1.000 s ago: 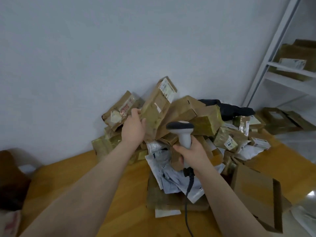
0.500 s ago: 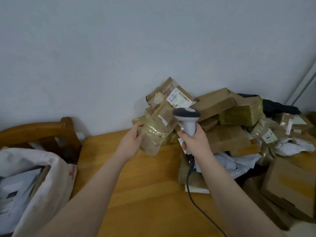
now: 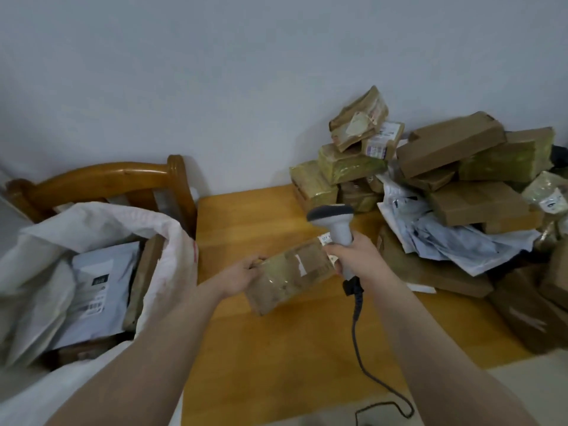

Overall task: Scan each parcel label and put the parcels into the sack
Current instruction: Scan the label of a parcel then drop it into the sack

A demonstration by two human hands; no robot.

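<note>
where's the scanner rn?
Head view, centre-right: the scanner is gripped in the right hand above the table, beside the parcel the left hand holds, left of the parcel pile.

brown parcel [image 3: 290, 273], grey scanner [image 3: 333, 221], white sack [image 3: 172, 244]
</note>
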